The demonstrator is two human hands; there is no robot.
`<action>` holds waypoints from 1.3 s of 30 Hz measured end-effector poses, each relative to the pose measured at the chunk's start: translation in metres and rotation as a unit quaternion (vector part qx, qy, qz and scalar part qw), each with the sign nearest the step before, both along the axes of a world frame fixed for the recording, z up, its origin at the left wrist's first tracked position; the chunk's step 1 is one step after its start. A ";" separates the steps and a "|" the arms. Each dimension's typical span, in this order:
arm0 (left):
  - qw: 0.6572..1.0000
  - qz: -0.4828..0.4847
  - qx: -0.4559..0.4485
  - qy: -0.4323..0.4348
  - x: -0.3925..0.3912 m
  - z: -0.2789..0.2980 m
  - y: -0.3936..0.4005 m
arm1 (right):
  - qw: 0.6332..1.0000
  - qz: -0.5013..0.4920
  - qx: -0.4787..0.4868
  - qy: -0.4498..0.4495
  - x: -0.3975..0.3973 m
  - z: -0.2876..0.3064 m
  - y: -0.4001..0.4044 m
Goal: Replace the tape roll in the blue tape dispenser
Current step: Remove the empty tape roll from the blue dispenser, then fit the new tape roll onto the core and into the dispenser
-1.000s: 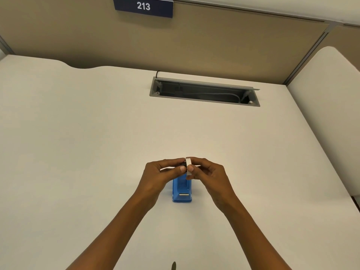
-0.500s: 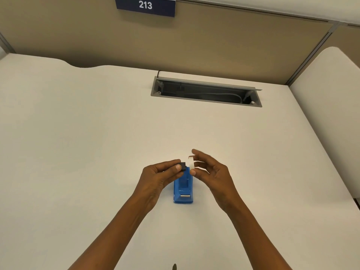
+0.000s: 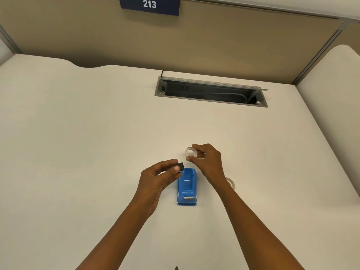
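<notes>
Gripping black spool, left hand (image 3: 155, 178); right hand (image 3: 207, 160) pinching tape ring (image 3: 190, 152); sign (image 3: 149, 4) reads "213".

Two tape rings (image 3: 190, 152) (image 3: 231, 182) — one dispenser (image 3: 187, 187).

Head view: I am looking forward and steeply down from above the near edge of the desk (image 3: 78, 133), facing the far partition (image 3: 233, 45), my forearms entering from below.

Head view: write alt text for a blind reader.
Above a blue tape dispenser on a white desk, the left hand pinches a black spindle and the right hand holds an empty tape core.
</notes>
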State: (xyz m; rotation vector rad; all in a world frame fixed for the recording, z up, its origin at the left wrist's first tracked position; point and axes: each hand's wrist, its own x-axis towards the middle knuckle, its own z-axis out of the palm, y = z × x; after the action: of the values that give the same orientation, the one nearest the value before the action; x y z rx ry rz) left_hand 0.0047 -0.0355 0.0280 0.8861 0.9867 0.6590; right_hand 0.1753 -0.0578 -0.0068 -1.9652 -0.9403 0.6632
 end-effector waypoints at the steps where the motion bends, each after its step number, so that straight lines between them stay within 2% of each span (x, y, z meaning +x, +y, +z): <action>1: 1.000 0.009 0.008 0.005 0.000 0.000 0.000 | 1.000 0.000 -0.004 -0.007 -0.001 -0.003 0.003; 17: 0.999 0.018 0.032 0.004 -0.002 0.001 -0.001 | 0.999 0.018 -0.040 -0.032 0.000 -0.022 0.010; 23: 0.999 0.017 0.025 0.015 -0.004 -0.001 -0.002 | 0.999 0.015 -0.013 -0.040 0.008 -0.008 -0.010; 25: 1.000 0.018 0.020 0.012 -0.005 -0.001 -0.002 | 0.996 0.016 -0.039 -0.081 0.016 -0.006 -0.028; 29: 1.000 0.018 0.013 0.007 -0.003 0.000 -0.002 | 0.971 0.035 -0.174 -0.162 0.029 -0.004 -0.064; 31: 1.000 0.014 0.010 0.001 -0.001 0.000 -0.004 | 0.961 0.031 -0.210 -0.176 0.030 -0.004 -0.080; 36: 1.000 0.005 -0.001 -0.009 0.000 0.003 -0.009 | 0.963 0.042 -0.205 -0.172 0.022 -0.006 -0.106; 39: 1.000 -0.008 0.002 0.000 0.000 0.005 -0.012 | 0.974 0.045 -0.183 -0.129 0.021 -0.003 -0.111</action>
State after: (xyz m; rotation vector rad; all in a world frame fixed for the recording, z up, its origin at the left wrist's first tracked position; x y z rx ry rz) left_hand 0.0045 -0.0473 0.0329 0.8975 0.9771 0.6474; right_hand 0.1967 -0.1687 -0.0095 -2.3893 -1.1314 0.6795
